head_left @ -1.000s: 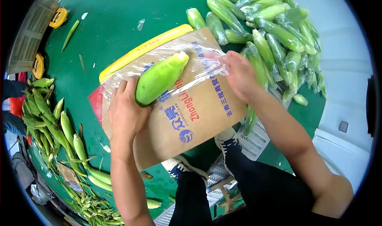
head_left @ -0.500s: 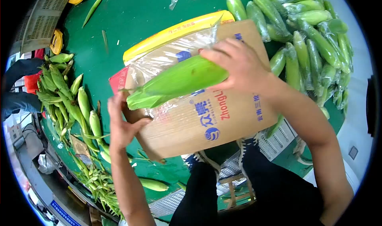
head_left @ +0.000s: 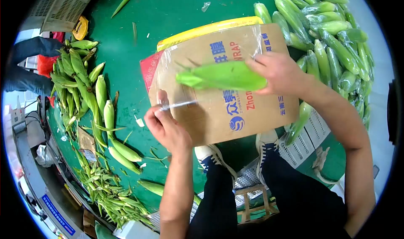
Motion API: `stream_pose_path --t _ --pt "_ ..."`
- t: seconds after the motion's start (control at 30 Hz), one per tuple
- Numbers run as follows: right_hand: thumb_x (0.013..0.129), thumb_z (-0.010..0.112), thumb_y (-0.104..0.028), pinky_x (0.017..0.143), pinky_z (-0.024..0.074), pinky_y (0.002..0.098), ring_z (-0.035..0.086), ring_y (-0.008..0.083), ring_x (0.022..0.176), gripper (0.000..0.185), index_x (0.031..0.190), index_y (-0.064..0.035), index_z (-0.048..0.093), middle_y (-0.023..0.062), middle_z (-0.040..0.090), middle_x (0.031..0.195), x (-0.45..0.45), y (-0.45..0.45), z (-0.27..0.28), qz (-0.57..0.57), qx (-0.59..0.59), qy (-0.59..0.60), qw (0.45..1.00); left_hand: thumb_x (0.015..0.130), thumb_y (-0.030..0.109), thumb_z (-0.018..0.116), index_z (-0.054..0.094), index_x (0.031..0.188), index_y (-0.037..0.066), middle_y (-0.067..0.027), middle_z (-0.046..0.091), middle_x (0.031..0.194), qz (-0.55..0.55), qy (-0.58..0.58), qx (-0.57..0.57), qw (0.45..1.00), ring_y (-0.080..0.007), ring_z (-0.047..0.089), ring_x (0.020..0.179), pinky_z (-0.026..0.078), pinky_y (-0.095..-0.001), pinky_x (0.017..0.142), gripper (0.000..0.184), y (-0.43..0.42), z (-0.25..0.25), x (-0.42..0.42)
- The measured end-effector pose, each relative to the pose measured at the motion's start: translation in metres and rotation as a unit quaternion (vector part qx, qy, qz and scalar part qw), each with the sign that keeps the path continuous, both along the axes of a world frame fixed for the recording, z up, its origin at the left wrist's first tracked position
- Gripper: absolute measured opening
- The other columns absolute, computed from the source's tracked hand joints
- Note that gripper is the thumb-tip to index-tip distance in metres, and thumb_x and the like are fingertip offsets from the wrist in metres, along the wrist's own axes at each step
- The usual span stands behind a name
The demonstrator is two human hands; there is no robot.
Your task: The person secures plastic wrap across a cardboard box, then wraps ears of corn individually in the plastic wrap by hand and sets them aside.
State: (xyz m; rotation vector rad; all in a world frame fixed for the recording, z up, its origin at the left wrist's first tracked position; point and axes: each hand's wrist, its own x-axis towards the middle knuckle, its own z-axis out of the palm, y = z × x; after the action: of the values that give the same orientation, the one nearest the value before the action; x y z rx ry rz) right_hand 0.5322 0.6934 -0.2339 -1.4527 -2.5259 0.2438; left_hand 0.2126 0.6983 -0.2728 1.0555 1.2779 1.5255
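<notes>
Through the head camera, with clock positions taken about the middle of the view, I have the green ear of corn point(head_left: 223, 76) just above centre at one o'clock, its leafy tip towards nine; my right hand point(head_left: 280, 72) grasps its other end, and my left hand point(head_left: 168, 127), at eight, seems to pinch the edge of the clear film point(head_left: 183, 103) over the cardboard box point(head_left: 269, 112). To handle this well, I'd grip the ear firmly without squeezing, keep it level and square to the box, and hold the film edge taut between fingertips so it neither folds nor snags on the leafy tip. Whether the ear touches the film, I cannot tell. Counting: one ear in hand, one box; two loose ears point(head_left: 126, 150) side by side at eight, another ear point(head_left: 152, 187) at seven, partly behind my left forearm; two shoes point(head_left: 213, 158), at six and four; two yellow objects point(head_left: 81, 27), at ten and eleven. The wrapped ears point(head_left: 332, 27) at two number over twenty, overlapping too much for an exact figure, and the unwrapped pile point(head_left: 78, 68) towards ten defeats counting too.
</notes>
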Motion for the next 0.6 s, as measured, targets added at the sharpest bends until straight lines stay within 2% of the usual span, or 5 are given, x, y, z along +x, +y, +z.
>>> stream_pose_path --t 0.13,0.23,0.37,0.4,0.6 --pt "0.071 0.087 -0.042 0.077 0.0556 0.0436 0.067 0.0336 0.09 0.074 0.13 -0.0077 0.058 0.0124 0.065 0.097 0.001 -0.03 0.01 0.073 -0.138 0.049 0.987 0.108 0.006 0.046 0.047 0.12 0.002 -0.0269 0.056 0.145 -0.184 0.326 0.101 0.922 -0.0359 0.053 0.14 0.038 -0.0452 0.117 0.012 -0.065 0.017 -0.008" --pt "0.076 0.082 -0.053 0.081 0.0551 0.0476 0.067 0.0376 0.095 0.074 0.13 -0.0091 0.058 0.0172 0.066 0.103 -0.012 -0.022 0.002 0.074 -0.271 0.061 0.958 0.099 0.011 0.061 0.051 0.138 0.004 -0.0203 0.064 0.134 -0.279 0.485 0.149 0.815 -0.0425 0.057 0.129 0.038 -0.0529 0.114 0.041 -0.065 0.017 0.007" --pt "0.086 0.072 -0.06 0.095 0.0517 0.0453 0.062 0.0389 0.112 0.07 0.13 -0.0067 0.061 0.02 0.061 0.122 -0.007 0.047 0.011 -0.228 0.038 0.088 0.969 0.102 0.037 0.059 0.048 0.148 0.007 -0.0201 0.065 0.129 -0.21 0.644 0.029 0.735 -0.0419 0.059 0.121 0.042 -0.0538 0.109 0.056 0.052 0.024 0.052" --pt "0.086 0.072 -0.058 0.095 0.0512 0.0454 0.062 0.0387 0.114 0.068 0.13 -0.0065 0.061 0.0195 0.061 0.123 -0.013 0.058 0.012 -0.192 0.023 0.098 0.976 0.1 0.045 0.058 0.052 0.147 0.01 -0.018 0.064 0.128 -0.132 0.7 0.097 0.695 -0.0383 0.055 0.126 0.041 -0.0538 0.107 0.059 0.093 0.021 0.06" --pt "0.075 0.087 -0.04 0.097 0.0503 0.047 0.06 0.0356 0.12 0.073 0.134 -0.0077 0.058 0.0168 0.061 0.124 -0.028 0.099 -0.016 -0.063 0.1 0.019 0.993 0.092 0.032 0.07 0.06 0.136 0.008 -0.0149 0.068 0.124 -0.224 0.544 0.215 0.779 -0.0317 0.061 0.122 0.041 -0.0537 0.109 0.051 0.163 0.048 0.079"
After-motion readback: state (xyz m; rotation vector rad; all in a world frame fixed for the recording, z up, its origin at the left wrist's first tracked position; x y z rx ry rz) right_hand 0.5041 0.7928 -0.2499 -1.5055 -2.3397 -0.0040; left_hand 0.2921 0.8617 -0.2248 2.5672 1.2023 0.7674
